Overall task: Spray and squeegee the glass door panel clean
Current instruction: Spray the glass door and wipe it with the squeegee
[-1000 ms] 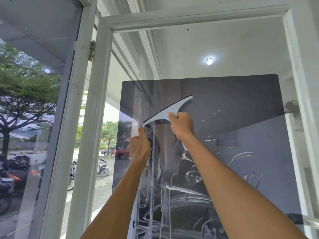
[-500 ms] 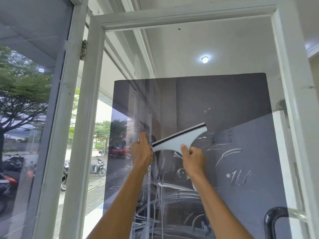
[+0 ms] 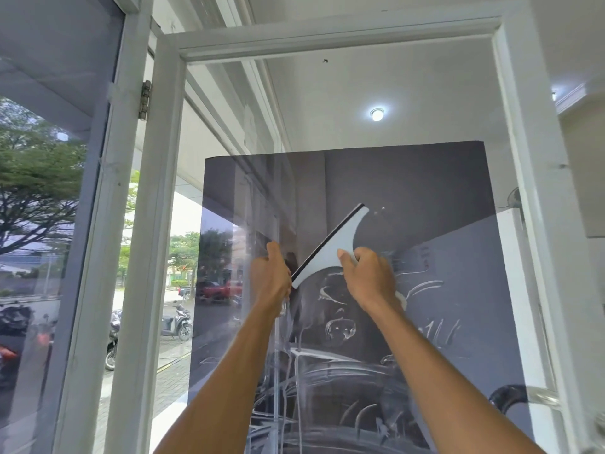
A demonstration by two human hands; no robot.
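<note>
Landmark: I take the squeegee (image 3: 330,247) as my reference; every place below is given from it.
Squeegee: pale body with a dark rubber edge, tilted, its upper end up to the right and its lower end down to the left. It lies against the glass door panel (image 3: 442,283), about mid-height of what I can see.
Right hand: the right hand (image 3: 368,276) sits just below and right of the squeegee, fingers (image 3: 347,257) clamped round its handle, thumb on the pale body.
Left hand: the left hand (image 3: 270,273) is at the squeegee's lower-left end, fingers curled shut. I cannot tell what it holds, if anything; it looks to rest at a vertical edge in the glass there.
Done, as I judge it: the panel has been wetted. Above the squeegee the dark area shows almost no marks, apart from a few specks by its upper end, so I read that area as already wiped or never soaped.
Left, as I judge it: below and right of the squeegee, white soapy streaks (image 3: 422,286) and runs (image 3: 294,371) cover the glass down to the lower edge of the view. That whole area awaits strokes.
Progress: early to middle of the wiping stage, by my estimate.
Not seen: no spray bottle in view.
Door frame: the white door frame (image 3: 330,31) runs well above the squeegee.
</note>
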